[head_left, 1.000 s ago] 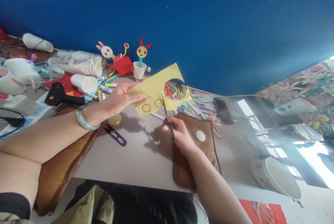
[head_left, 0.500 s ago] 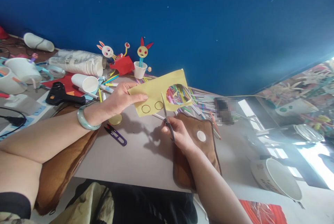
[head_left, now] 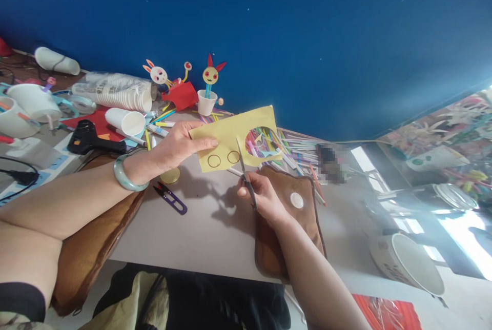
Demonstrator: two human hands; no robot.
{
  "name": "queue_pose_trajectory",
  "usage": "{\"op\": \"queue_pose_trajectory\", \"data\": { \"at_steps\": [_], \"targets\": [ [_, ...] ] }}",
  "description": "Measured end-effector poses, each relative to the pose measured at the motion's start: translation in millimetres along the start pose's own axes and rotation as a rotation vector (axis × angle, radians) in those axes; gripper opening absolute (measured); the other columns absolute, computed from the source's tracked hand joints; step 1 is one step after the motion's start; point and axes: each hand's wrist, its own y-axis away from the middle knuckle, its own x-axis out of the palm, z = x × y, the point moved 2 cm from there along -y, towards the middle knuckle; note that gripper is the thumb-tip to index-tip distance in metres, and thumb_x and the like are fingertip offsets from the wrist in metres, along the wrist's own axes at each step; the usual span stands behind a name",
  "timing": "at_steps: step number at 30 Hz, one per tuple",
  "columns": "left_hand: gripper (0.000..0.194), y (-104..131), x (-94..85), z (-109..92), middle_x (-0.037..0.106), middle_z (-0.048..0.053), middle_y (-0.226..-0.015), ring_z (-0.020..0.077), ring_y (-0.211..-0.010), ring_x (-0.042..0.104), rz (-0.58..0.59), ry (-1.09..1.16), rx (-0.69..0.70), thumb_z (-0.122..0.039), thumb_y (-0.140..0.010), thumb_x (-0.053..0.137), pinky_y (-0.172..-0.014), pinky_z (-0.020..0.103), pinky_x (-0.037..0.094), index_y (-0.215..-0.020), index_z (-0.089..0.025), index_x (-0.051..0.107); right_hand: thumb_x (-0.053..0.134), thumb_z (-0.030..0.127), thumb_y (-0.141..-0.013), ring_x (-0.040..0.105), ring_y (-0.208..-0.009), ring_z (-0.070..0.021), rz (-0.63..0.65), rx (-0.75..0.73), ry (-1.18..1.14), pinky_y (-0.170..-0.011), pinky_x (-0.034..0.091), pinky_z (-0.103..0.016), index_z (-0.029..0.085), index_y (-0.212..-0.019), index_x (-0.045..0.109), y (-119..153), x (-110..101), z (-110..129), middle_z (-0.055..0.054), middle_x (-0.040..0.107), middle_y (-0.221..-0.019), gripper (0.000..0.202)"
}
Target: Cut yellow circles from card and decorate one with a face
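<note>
1. Head view: just above the centre of the frame, a small white cup (head_left: 205,104) stands upright, holding a turquoise stem (head_left: 208,90) topped by a yellow-faced figure (head_left: 210,76) with red ears.
2. At upper left, a clear wrapper (head_left: 111,80) holds a long stack of nested white cups (head_left: 130,98) lying on its side. Just below it, a single cup (head_left: 120,120) lies tipped, mouth turned to the right.
3. At the far left edge, a wide white cup (head_left: 17,124) has orange pieces at its mouth. At lower right, a large bowl (head_left: 415,263) shows a pale inside.
4. The yellow sheet (head_left: 221,132) is held up in the middle of the frame, above the desk (head_left: 154,243). It is flat and pale, with two dark circles drawn near its lower edge. A big round hole takes up much of its right part, a narrow strip running beneath; coloured sticks (head_left: 265,140) show through.
5. The person's left hand (head_left: 179,144) is clamped on the sheet's left end, thumb on top.
6. The right hand (head_left: 265,198) is closed around the handles of the scissors (head_left: 249,186); the blades cross the sheet just beside the right-hand circle.
7. Beneath the left wrist, a yellow disc (head_left: 171,176) lies near purple snips (head_left: 176,204).
</note>
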Motion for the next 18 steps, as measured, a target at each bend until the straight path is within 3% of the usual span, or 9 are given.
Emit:
{"op": "queue_pose_trajectory", "data": {
  "at_steps": [8, 18],
  "targets": [
    [0.036, 0.3, 0.9, -3.8, 0.075, 0.006, -0.090, 0.0210, -0.082, 0.070, 0.040, 0.047, 0.051, -0.036, -0.071, 0.078, -0.071, 0.031, 0.058, -0.101, -0.016, 0.073, 0.074, 0.067, -0.063, 0.039, -0.058, -0.0108, 0.003, 0.012, 0.000, -0.054, 0.027, -0.026, 0.018, -0.061, 0.053, 0.1, 0.7, 0.4, 0.003, 0.048, -0.058, 0.054],
    [0.047, -1.9, 3.6, -2.7, 0.075, 0.009, -0.101, 0.0263, -0.091, 0.071, -0.004, 0.152, -0.033, -0.044, -0.070, 0.078, -0.078, 0.038, 0.059, -0.108, -0.017, 0.072, 0.073, 0.066, -0.065, 0.038, -0.057, -0.0105, 0.037, 0.019, -0.020, -0.055, 0.027, -0.026, 0.018, -0.060, 0.050, -2.6, 2.8, -2.4, 0.003, 0.047, -0.057, 0.054]
  ]
}}
